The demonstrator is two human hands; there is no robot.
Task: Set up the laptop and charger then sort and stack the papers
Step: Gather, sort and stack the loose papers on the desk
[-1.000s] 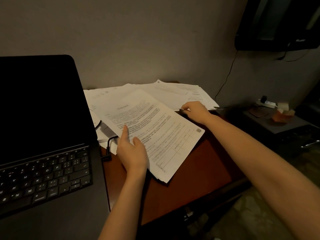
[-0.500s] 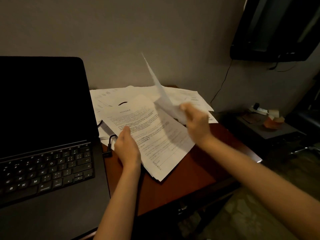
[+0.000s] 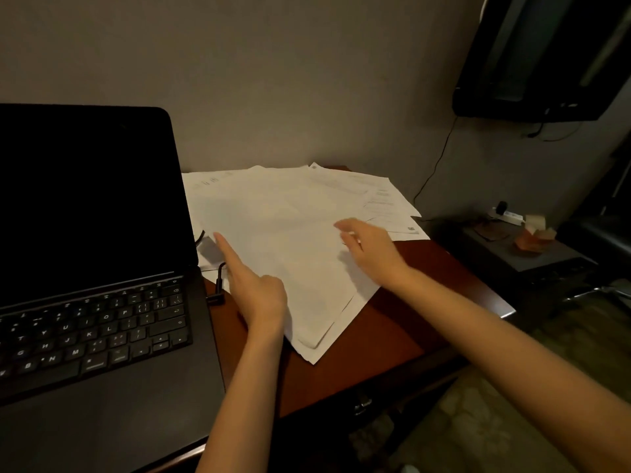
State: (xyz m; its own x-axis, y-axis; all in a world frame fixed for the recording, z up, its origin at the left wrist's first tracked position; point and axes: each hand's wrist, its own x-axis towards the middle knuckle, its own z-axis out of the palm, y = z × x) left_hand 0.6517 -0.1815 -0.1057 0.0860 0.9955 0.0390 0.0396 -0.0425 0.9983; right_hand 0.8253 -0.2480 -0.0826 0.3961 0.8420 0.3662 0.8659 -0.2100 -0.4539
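A stack of white papers lies on the reddish-brown desk, its top sheet blank side up. My left hand holds the stack's left edge, forefinger stretched along it and other fingers curled under. My right hand hovers just over the stack's right side with loose fingers, holding nothing. More printed sheets are spread behind. The open black laptop stands at the left, screen dark. A black charger cable is plugged into its right side, and a grey charger block shows beside the papers.
The desk's right edge ends near a lower dark stand holding a power strip and a small orange box. A wall-mounted dark screen hangs at the upper right, a cord running down the wall. The wall is close behind the papers.
My right hand lifted a sheet from the far spread, flipped it over and laid it blank side up on the stack, then let go. My left hand stayed at the stack's left edge.
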